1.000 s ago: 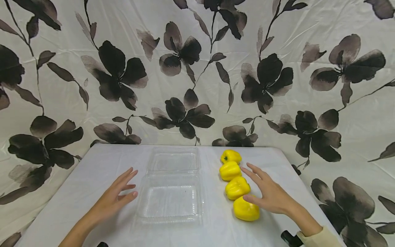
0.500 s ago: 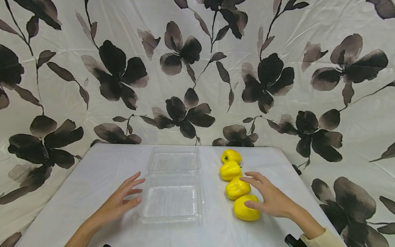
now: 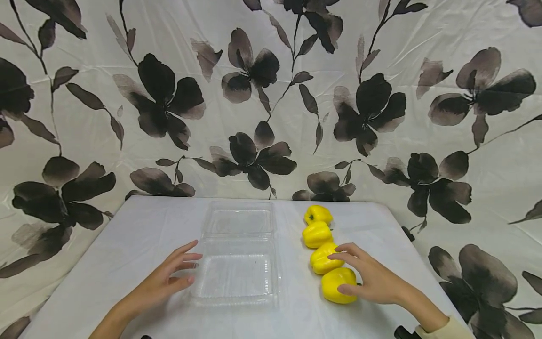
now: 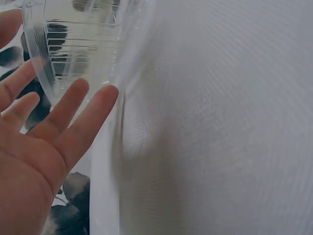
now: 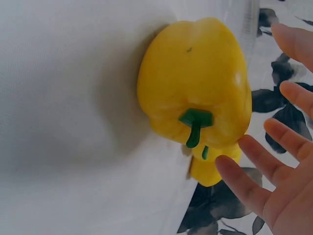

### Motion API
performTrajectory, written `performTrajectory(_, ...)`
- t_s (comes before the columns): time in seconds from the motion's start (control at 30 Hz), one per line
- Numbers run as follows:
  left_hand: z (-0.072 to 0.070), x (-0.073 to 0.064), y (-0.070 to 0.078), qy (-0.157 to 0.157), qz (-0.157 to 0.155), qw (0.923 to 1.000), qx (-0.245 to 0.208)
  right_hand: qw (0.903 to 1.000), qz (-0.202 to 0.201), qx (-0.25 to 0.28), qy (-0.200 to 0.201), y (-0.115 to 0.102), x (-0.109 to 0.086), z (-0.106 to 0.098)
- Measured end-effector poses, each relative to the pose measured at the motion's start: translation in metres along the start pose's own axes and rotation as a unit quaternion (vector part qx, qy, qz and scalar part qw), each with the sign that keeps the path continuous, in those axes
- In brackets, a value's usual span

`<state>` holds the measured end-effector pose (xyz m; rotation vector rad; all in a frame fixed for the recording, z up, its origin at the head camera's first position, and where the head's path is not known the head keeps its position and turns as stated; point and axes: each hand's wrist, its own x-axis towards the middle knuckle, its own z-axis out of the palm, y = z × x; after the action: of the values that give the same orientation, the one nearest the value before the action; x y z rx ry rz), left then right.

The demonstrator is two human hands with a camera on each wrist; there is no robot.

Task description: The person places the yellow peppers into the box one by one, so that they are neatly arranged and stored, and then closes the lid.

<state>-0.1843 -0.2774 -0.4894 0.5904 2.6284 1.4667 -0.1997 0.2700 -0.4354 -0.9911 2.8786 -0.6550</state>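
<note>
Several yellow bell peppers lie in a row on the right of the table; the nearest bell pepper point(image 3: 338, 285) is the largest in view. My right hand point(image 3: 374, 280) hovers at its right side with fingers spread, holding nothing. In the right wrist view, that pepper's green stem point(image 5: 195, 126) faces the camera, and fingertips overlap its lower edge. A clear plastic clamshell container point(image 3: 233, 278) stands mid-table, its lid point(image 3: 239, 222) folded back away from me. Beside the container's left edge, my left hand point(image 3: 158, 282) is held with fingers extended and nothing in it.
The table point(image 3: 127, 245) has a white cloth over it. Behind it hangs a white curtain point(image 3: 313, 179) with dark flower prints. Three other bell peppers stretch toward the far edge, including one farthest back point(image 3: 318, 215).
My right hand has come down and slightly closer to the nearest pepper. My left hand has shifted right toward the container and its fingers have lowered a little. Peppers and container stay put.
</note>
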Motion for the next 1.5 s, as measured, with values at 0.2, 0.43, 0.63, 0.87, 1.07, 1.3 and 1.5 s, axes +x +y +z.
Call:
performTrajectory(0.2, -0.001, 0.0, 0.0, 0.0, -0.006, 1.0, 0.002, 0.9997, -0.021, -0.008, -0.001, -0.001, -0.001, 0.0)
performTrajectory(0.43, -0.002, -0.001, -0.003, -0.001, 0.006, 0.9998, -0.018, 0.9997, 0.0, 0.003, -0.024, -0.001, -0.002, -0.002)
performTrajectory(0.63, -0.002, -0.003, -0.008, -0.005, 0.018, 0.9994, -0.031, 0.9995, -0.003, 0.003, -0.032, 0.002, -0.006, 0.001)
performTrajectory(0.87, 0.001, -0.006, -0.007, -0.004, 0.012, 0.9994, -0.033, 0.9992, -0.012, 0.011, -0.038, 0.007, -0.013, 0.003)
performTrajectory(1.07, 0.004, -0.009, -0.007, -0.001, 0.021, 0.9986, -0.048, 0.9986, -0.017, 0.016, -0.048, 0.01, -0.015, 0.003)
performTrajectory(1.3, 0.007, -0.014, -0.006, -0.005, 0.014, 0.9973, -0.072, 0.9979, -0.015, 0.016, -0.06, 0.014, -0.019, 0.002)
performTrajectory(1.5, 0.01, -0.017, -0.002, -0.005, -0.003, 0.9971, -0.076, 0.9978, -0.027, 0.013, -0.059, 0.017, -0.021, 0.001)
